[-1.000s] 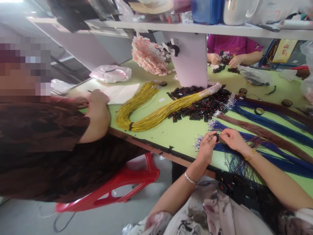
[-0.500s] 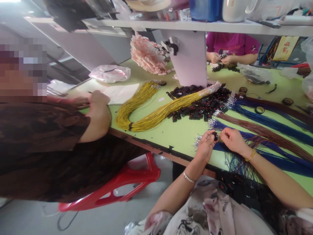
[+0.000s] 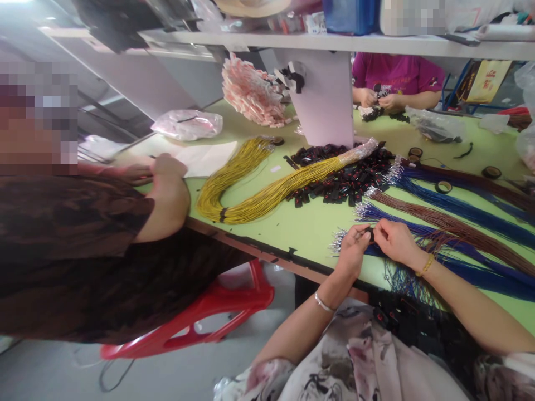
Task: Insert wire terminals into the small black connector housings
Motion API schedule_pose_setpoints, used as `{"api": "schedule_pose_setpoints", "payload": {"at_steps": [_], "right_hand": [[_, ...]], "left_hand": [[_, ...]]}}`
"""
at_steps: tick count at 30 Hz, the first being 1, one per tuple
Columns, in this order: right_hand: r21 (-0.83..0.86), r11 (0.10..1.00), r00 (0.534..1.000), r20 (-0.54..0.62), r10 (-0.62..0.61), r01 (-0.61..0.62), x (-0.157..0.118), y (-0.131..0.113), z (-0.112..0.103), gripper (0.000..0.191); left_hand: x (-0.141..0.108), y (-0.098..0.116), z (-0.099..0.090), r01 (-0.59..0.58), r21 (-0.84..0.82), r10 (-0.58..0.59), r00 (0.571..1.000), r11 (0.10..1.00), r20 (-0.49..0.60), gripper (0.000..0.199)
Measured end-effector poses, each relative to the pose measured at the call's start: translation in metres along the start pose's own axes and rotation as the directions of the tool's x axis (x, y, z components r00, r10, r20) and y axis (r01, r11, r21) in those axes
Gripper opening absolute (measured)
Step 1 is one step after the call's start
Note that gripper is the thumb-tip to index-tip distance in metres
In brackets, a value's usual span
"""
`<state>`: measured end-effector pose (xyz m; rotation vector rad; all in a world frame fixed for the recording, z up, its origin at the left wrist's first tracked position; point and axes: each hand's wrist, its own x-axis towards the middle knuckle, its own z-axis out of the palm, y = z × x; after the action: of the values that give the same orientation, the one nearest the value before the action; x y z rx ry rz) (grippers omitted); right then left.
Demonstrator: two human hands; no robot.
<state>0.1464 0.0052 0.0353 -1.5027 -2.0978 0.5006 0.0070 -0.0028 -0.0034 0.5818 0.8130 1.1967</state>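
Between my two hands is a small black connector housing (image 3: 370,234), partly covered by fingers. My left hand (image 3: 353,248) pinches it from the left. My right hand (image 3: 393,240) is closed at its right side; what its fingertips pinch is too small and covered to make out. Under and beside the hands lie blue wires (image 3: 468,273) with silvery terminals (image 3: 337,240) at their left ends. A bundle of brown wires (image 3: 451,223) runs to the right behind my right hand. Beyond them sits a heap of black housings (image 3: 334,186) with red marks.
A bundle of yellow wires (image 3: 251,207) curves across the green table (image 3: 267,245). At the left a co-worker's arm (image 3: 169,195) rests by white paper (image 3: 213,159). A red stool (image 3: 209,312) stands below. Another person in a purple shirt (image 3: 397,75) works opposite. A shelf (image 3: 271,42) crosses above.
My right hand has moved slightly left, closer to my left hand, and now covers more of the black housing. The rest looks nearly the same.
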Motion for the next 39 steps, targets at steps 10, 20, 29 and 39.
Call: {"api": "schedule_pose_setpoints", "payload": {"at_steps": [10,20,29,39], "right_hand": [[0.058,0.998,0.998,0.060,0.014,-0.017,0.002,0.003,-0.002,0.016],[0.290,0.948,0.935,0.354,0.018,-0.128,0.014,0.020,-0.019,0.028],[-0.005,0.999,0.959,0.279,-0.045,0.048,-0.004,0.011,0.008,0.012],[-0.265,0.948,0.954,0.283,-0.100,0.178,-0.004,0.002,0.013,0.017]], "left_hand": [[0.003,0.000,0.001,0.013,0.022,-0.013,1.000,1.000,-0.008,0.030],[-0.067,0.005,0.022,-0.626,0.404,0.186,0.665,0.667,0.723,0.028],[-0.054,0.009,0.021,-0.815,0.357,0.132,0.458,0.456,0.879,0.029],[0.102,0.090,-0.077,-0.304,0.949,0.338,0.888,-0.079,0.312,0.040]]}}
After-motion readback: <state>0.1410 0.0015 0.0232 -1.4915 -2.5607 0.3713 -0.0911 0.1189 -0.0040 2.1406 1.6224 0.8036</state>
